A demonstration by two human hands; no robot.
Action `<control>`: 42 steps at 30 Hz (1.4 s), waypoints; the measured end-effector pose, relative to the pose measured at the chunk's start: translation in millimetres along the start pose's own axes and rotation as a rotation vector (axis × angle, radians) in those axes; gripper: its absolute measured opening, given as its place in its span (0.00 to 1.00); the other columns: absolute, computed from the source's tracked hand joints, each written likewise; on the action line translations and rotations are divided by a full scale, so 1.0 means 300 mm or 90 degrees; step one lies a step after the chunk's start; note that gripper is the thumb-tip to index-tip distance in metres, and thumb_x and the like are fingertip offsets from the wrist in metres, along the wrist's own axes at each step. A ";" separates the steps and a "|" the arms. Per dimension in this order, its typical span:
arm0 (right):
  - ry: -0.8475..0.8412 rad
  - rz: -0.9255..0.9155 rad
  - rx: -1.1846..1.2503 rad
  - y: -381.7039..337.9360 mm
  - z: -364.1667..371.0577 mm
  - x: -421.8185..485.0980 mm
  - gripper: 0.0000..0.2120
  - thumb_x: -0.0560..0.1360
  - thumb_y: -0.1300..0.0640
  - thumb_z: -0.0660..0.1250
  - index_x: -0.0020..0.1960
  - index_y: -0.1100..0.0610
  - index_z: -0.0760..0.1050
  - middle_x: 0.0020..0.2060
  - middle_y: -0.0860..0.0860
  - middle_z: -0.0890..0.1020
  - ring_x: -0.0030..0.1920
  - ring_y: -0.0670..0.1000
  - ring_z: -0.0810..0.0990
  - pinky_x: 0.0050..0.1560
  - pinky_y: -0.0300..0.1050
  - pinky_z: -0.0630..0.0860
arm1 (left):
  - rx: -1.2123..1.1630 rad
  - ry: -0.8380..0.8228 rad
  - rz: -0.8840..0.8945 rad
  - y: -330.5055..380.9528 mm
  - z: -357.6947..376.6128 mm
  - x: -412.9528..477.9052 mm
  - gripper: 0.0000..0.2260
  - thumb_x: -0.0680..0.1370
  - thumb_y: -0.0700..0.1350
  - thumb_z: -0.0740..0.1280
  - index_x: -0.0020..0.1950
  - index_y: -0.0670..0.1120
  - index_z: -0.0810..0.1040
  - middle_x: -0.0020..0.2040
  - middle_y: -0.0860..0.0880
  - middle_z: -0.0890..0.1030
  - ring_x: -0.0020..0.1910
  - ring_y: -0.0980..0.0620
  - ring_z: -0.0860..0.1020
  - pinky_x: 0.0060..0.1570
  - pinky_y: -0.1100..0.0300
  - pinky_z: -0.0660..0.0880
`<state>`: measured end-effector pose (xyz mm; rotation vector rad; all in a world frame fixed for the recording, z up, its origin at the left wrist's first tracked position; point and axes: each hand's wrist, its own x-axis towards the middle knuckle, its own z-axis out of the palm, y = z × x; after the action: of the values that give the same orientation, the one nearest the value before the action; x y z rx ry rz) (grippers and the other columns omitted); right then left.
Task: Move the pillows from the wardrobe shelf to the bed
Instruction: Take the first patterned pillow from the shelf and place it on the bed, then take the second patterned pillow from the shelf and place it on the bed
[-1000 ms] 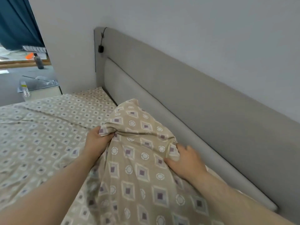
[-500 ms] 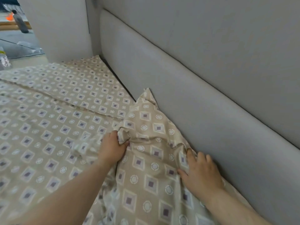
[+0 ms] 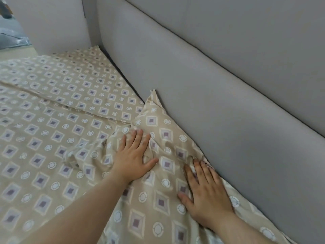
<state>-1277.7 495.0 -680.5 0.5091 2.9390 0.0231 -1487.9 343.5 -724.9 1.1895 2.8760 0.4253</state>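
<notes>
A beige pillow point(image 3: 156, 205) with a pattern of squares and circles lies on the bed point(image 3: 52, 131), its far corner against the grey padded headboard point(image 3: 202, 95). The bed cover has the same pattern. My left hand point(image 3: 135, 155) lies flat on the pillow's upper left part, fingers spread. My right hand point(image 3: 205, 194) presses flat on the pillow close to the headboard. Neither hand grips the fabric. The wardrobe is out of view.
The headboard runs along the right side, right beside the pillow. A white wall corner point(image 3: 58, 23) stands at the far end of the bed. A fold in the cover point(image 3: 58, 103) crosses the bed to the left of the pillow.
The pillow has gone from held up in both fists to lying on the bed. Both hands have let go of the fabric and now rest flat on it.
</notes>
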 end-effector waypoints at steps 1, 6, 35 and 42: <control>-0.005 -0.001 0.007 0.003 0.012 0.005 0.36 0.75 0.33 0.50 0.73 0.55 0.64 0.74 0.57 0.64 0.73 0.55 0.59 0.69 0.55 0.55 | 0.014 -0.009 0.001 0.000 0.008 0.006 0.39 0.72 0.71 0.47 0.78 0.53 0.47 0.79 0.48 0.48 0.75 0.52 0.39 0.74 0.46 0.38; -0.004 -0.006 0.016 0.011 0.030 0.015 0.35 0.75 0.34 0.51 0.73 0.56 0.65 0.73 0.57 0.66 0.73 0.55 0.60 0.69 0.54 0.55 | 0.025 -0.018 -0.002 -0.003 0.014 0.012 0.39 0.72 0.71 0.47 0.78 0.53 0.47 0.79 0.48 0.48 0.76 0.52 0.38 0.74 0.46 0.38; 0.332 0.164 0.493 -0.098 -1.526 -0.847 0.28 0.79 0.43 0.57 0.75 0.53 0.59 0.75 0.50 0.62 0.74 0.49 0.57 0.67 0.37 0.52 | -0.638 0.042 0.106 0.787 -1.738 -0.437 0.19 0.81 0.47 0.58 0.72 0.44 0.68 0.71 0.49 0.70 0.65 0.60 0.67 0.58 0.70 0.59; 0.519 0.225 0.470 -0.050 -1.863 -1.444 0.25 0.79 0.46 0.58 0.75 0.48 0.59 0.71 0.40 0.63 0.71 0.38 0.59 0.67 0.34 0.53 | -0.847 0.026 0.310 1.159 -2.058 -0.775 0.23 0.71 0.56 0.62 0.64 0.50 0.74 0.64 0.53 0.77 0.63 0.61 0.73 0.61 0.64 0.68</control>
<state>-968.7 342.1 -63.1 1.3958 3.4829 -1.0845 -1144.5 264.6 -67.6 1.3807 1.4889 1.8868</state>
